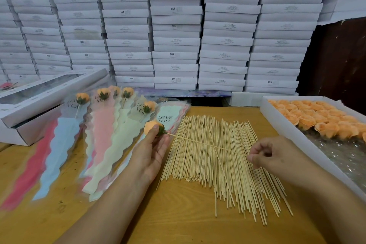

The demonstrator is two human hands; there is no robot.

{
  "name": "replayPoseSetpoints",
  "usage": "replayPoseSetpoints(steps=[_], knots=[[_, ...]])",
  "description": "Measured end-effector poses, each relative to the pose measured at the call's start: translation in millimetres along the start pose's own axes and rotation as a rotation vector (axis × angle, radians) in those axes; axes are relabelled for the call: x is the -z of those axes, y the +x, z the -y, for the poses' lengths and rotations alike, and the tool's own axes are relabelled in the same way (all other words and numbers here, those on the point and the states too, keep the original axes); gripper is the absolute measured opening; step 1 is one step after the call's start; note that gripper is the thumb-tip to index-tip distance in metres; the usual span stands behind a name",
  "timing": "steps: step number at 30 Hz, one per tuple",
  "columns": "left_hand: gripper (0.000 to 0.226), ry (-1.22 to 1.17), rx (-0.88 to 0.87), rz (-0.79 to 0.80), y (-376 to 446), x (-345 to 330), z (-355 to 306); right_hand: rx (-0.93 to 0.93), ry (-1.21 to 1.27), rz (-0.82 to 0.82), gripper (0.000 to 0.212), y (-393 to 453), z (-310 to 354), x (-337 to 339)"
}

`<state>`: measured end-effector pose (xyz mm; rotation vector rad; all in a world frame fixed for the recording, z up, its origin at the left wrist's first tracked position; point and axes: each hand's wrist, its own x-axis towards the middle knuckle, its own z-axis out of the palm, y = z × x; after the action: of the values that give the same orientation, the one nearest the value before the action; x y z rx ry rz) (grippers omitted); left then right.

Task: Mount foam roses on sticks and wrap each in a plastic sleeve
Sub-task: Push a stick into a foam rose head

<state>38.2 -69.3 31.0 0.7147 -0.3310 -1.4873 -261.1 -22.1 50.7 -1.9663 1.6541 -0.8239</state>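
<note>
Left hand [152,150] grips an orange foam rose [152,127] by its green base, fingers curled round it, held above the table just near of the sleeve pile. Right hand [263,156] pinches the near-right end of a single stick [206,144] between thumb and forefinger, other fingers loosely curled. The stick runs from the pinch up-left to the rose base, tip touching or just entering the green calyx; how deep it sits I cannot tell. Risks, as a guess: stick is thin and held only at its far tail end, so pushing may bow or snap it, or the tip may skid off the calyx and go in off-centre, leaving the rose tilted. Squeezing the foam too hard could dent the petals. The stick hangs over the loose pile of sticks [217,164], so a drop means it gets lost among them. Empty plastic sleeves [168,119] printed LOVE YOU lie just beyond the left hand; finished wrapped roses [103,95] fan out far left. The tray of unmounted roses [281,125] sits right, well apart from both hands. Wooden table [178,214] under everything; stacked white boxes [176,35] behind. Mounting step in progress, sleeve step not yet done for this rose.
</note>
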Motion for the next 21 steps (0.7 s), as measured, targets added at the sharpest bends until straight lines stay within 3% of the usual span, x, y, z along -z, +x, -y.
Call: replayPoseSetpoints(steps=[12,17,21], knots=[[0.018,0.012,-0.01,-0.007,0.9,1.4,0.8,0.013,-0.116,0.058,0.039,1.5,-3.4,-5.4],[0.016,0.01,-0.017,-0.017,1.0,0.4,1.0,0.005,-0.052,-0.037,0.012,1.8,-0.7,-5.1],[0.017,0.011,-0.016,-0.015,-0.2,0.1,1.6,0.01,-0.075,-0.089,0.014,2.2,-2.0,-5.0]])
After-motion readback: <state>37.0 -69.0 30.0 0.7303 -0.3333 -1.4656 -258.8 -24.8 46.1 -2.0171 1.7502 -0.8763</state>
